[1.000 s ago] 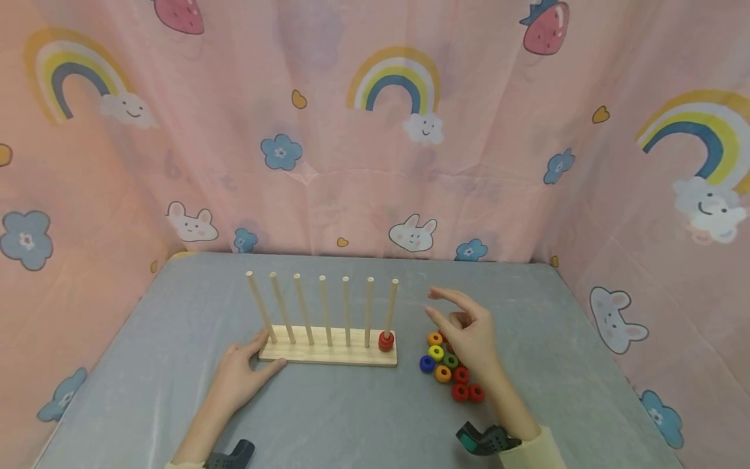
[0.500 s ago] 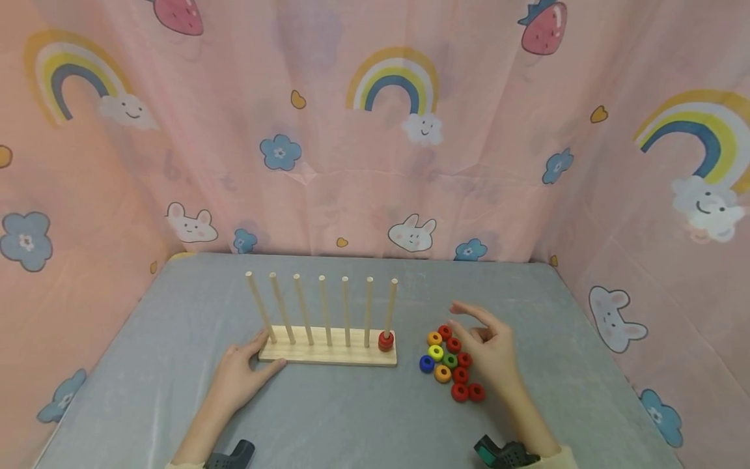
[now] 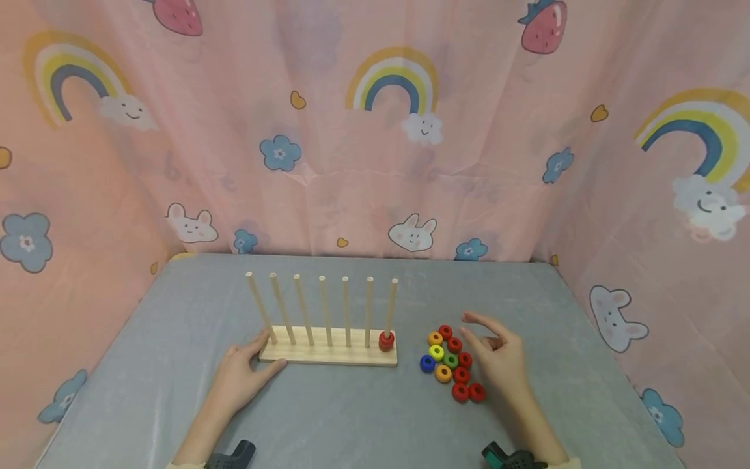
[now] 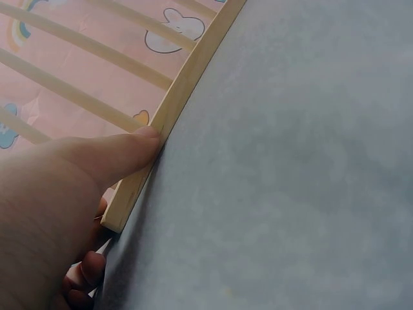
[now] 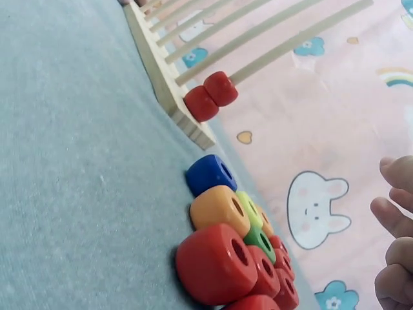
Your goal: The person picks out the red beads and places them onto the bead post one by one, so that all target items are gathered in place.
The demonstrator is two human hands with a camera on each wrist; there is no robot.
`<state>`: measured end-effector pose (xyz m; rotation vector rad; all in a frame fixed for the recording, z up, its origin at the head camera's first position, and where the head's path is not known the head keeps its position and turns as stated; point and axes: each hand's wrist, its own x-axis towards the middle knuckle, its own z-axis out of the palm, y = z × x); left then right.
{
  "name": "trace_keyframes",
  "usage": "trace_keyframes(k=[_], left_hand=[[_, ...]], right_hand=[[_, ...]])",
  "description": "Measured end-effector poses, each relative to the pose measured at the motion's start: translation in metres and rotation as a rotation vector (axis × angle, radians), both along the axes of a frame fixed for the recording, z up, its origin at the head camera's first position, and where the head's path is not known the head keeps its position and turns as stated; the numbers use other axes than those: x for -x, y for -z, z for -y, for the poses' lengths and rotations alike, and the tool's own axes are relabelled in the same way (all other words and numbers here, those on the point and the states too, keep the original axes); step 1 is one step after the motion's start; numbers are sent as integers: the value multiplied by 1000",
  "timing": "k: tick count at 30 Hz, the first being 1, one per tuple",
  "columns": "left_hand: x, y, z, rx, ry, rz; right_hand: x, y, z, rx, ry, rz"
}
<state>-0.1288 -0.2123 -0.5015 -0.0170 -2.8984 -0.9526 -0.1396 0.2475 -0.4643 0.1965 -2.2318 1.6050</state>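
Observation:
A wooden peg rack (image 3: 328,354) with several upright pegs stands on the table. Two red beads (image 5: 210,97) are stacked on its rightmost peg. At the rack's left end my left hand (image 3: 237,376) grips the base, thumb (image 4: 132,152) along the front edge and fingers around the end. Right of the rack lies a cluster of loose beads: a blue bead (image 3: 427,363), a yellow bead (image 3: 436,353), a green bead (image 3: 450,361), orange beads (image 3: 443,373) and several red beads (image 3: 460,392). My right hand (image 3: 499,358) hovers just right of the cluster, thumb and index finger apart, holding nothing.
A grey cloth covers the table (image 3: 328,417). Behind and at both sides hangs a pink curtain (image 3: 351,195) printed with rainbows, flowers and rabbits. Each wrist wears a dark camera mount, such as the right mount (image 3: 512,457).
My right hand has moved right and toward me, away from the rack, uncovering the red beads it had partly hidden. The left hand and the rack have stayed in place.

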Motion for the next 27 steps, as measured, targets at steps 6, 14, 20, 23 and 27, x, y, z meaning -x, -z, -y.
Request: trace_keyframes(k=[6, 14, 20, 23, 27], left_hand=[[2, 0, -1, -6, -4, 7], [2, 0, -1, -8, -6, -6], [1, 0, -1, -3, 1, -10], [0, 1, 0, -2, 2, -3], [1, 2, 1, 2, 3, 0]], right_hand=[[4, 9, -7, -18, 12, 6], [5, 20, -18, -68, -14, 40], [4, 29, -35, -64, -111, 129], [3, 33, -42, -77, -163, 176], [2, 36, -49, -127, -208, 238]])
